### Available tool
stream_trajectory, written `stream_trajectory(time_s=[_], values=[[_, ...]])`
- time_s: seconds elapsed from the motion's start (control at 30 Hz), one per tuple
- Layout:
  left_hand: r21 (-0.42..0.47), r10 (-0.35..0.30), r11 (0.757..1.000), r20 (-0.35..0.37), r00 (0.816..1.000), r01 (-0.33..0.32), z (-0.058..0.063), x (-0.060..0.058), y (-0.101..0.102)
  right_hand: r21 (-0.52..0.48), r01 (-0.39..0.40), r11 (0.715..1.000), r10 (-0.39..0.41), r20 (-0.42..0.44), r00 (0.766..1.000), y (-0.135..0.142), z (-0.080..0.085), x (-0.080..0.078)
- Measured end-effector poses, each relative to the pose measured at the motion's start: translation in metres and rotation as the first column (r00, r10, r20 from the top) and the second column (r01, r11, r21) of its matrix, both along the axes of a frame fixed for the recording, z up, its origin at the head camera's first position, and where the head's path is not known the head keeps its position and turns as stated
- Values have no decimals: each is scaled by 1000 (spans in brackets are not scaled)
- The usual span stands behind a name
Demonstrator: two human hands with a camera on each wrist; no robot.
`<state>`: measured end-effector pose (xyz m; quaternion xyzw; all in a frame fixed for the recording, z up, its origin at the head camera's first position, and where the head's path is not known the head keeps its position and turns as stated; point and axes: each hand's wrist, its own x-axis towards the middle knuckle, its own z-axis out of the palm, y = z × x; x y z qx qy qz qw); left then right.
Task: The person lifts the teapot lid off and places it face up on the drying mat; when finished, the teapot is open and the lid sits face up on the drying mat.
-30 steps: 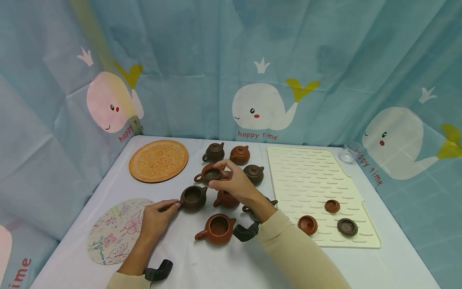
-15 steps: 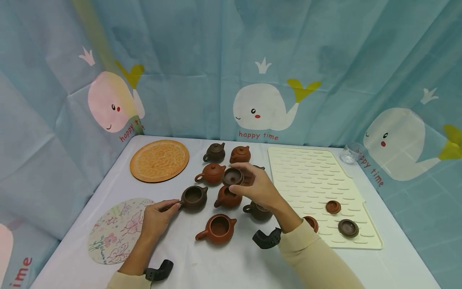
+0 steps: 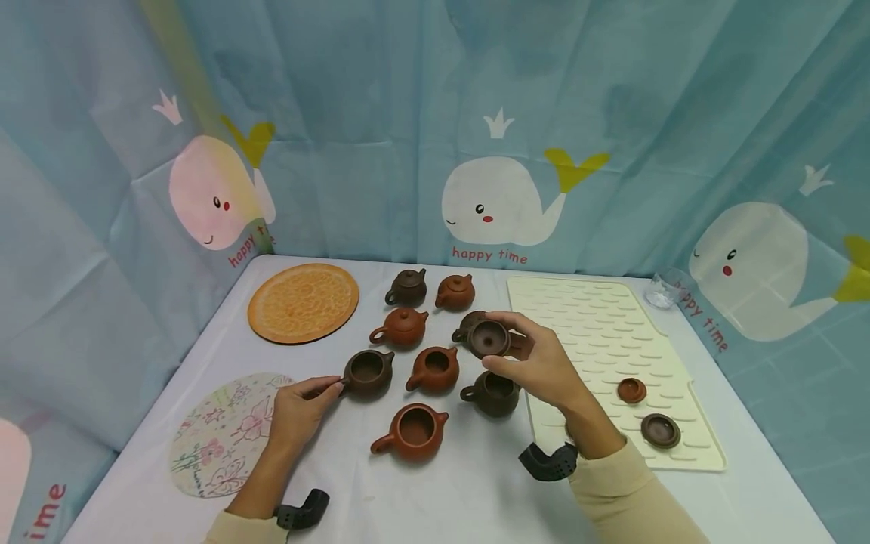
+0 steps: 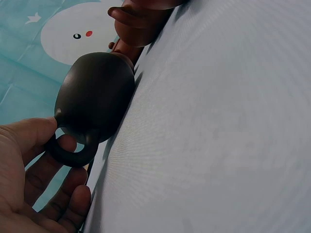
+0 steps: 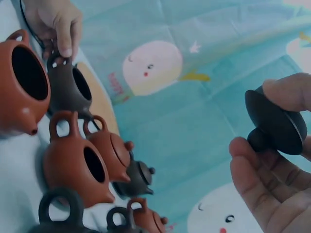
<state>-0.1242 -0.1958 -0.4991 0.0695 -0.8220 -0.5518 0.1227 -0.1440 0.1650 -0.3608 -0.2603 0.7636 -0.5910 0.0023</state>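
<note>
My left hand (image 3: 297,414) pinches the handle of a dark brown lidless teapot (image 4: 95,97), which stands on the white cloth. My right hand (image 3: 540,361) holds a dark teapot lid (image 5: 276,124) up off the table by its edge. In the head view the lid's hollow underside faces the camera; its round knob shows in the right wrist view. Behind that lid stands a lidded dark teapot (image 3: 467,323), partly covered. Lidless teapots stand nearby: a reddish one (image 3: 435,381), a larger reddish one (image 3: 416,451) in front, and a dark one (image 3: 492,403) below the right hand.
Lidded teapots, one dark (image 3: 408,289) and two reddish (image 3: 455,293), stand farther back. On the cream mat (image 3: 571,317) lie a reddish lid (image 3: 632,390) and a dark lid (image 3: 661,431). An orange round mat (image 3: 302,302), a flowered round mat (image 3: 220,438) and a clear cup (image 3: 662,291) flank them.
My right hand has moved right with the dark lid, from above the back reddish teapot to near the lidded dark teapot. The left hand has stayed at the dark teapot's handle.
</note>
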Motion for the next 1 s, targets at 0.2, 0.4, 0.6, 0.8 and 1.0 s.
stream_trajectory(time_s=[0.2, 0.4, 0.6, 0.8, 1.0], values=[[5, -1, 1000, 2, 1000, 1, -2, -1, 0, 23, 70, 997, -69, -38, 997, 23, 0, 6], [3, 9, 1000, 4, 1000, -9, -3, -1, 0, 57, 152, 987, -151, -13, 988, 47, -1, 10], [7, 4, 1000, 4, 1000, -4, -3, 0, -1, 108, 213, 971, -218, 32, 976, 70, -2, 13], [11, 3, 1000, -15, 1000, -3, -1, -1, -1, 154, 255, 954, -267, 58, 962, 88, -10, 14], [17, 3, 1000, -10, 1000, -3, -1, 0, -1, 186, 273, 944, -288, 62, 956, 99, -16, 17]])
